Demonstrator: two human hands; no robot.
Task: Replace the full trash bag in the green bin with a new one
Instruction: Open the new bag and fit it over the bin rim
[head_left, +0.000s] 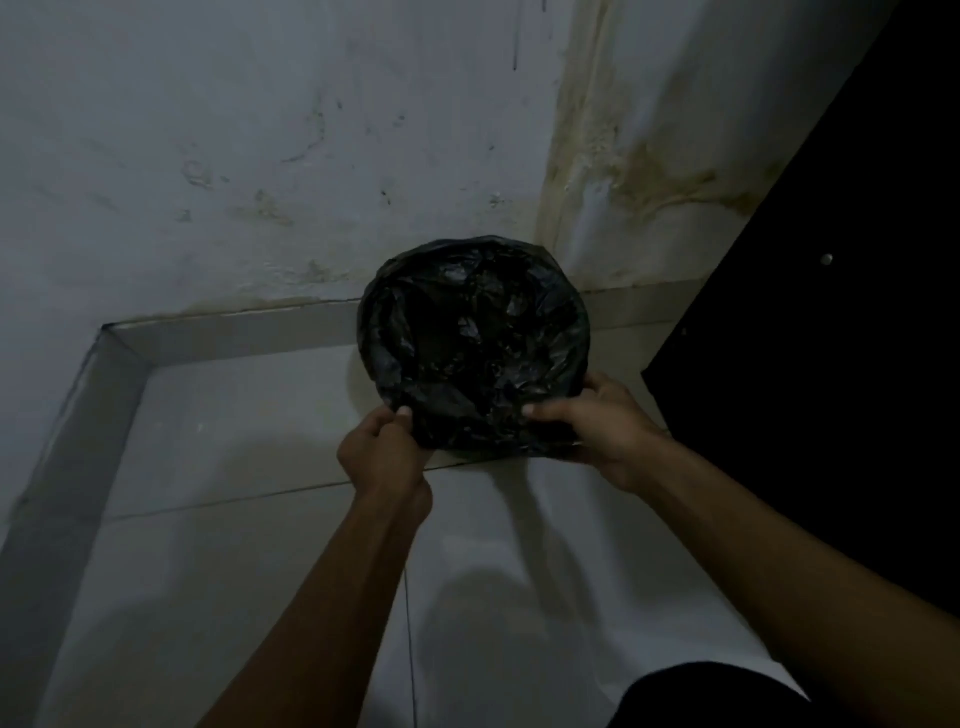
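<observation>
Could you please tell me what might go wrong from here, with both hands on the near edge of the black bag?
1. The left hand and right hand pinch only the near edge of the thin, crinkled black plastic trash bag; it might tear or slip off the rim.
2. The dim light hides the bin under the bag, so a poor fit may go unnoticed.

One bag (474, 332) (black), two hands (384, 447).
</observation>
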